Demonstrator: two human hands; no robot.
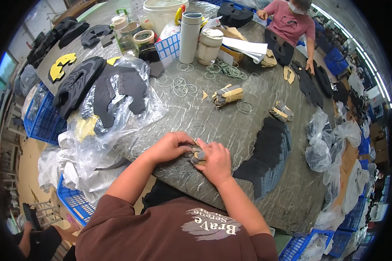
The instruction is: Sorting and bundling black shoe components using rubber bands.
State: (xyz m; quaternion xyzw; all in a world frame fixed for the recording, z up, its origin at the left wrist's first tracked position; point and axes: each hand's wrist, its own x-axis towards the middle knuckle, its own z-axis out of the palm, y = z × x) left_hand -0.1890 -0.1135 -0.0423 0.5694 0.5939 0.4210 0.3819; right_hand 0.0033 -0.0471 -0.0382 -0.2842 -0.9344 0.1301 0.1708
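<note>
Grey and tan pieces made up the small bundle [197,156] I was watching from afar, held at the table [231,130] near its close edge, on the near side of the white flask [190,39] and well apart from it. It lay directly between the fingers, so neither hand was clearly nearer: the left hand [172,147] gripped its left side and the right hand [215,162] its right, fingers curled closed on it and tips almost meeting at the far end. I could not judge its long axis, since the fingers covered much of it; the piece ends that showed were rounded and uneven, mostly grey with pale tan among them. Whether a band went around it I could not see. Farther out, a banded bundle [228,96] of similar pieces sat to the flask's near right, and a second bundle [281,112] beyond it. Loose green bands [224,69] lay just right of the flask. I saw a fanned stack [265,158] of dark pieces farther to its near right, clear plastic sheeting [150,104] to its near left, and a co-worker [287,19] in pink to its far right.
</note>
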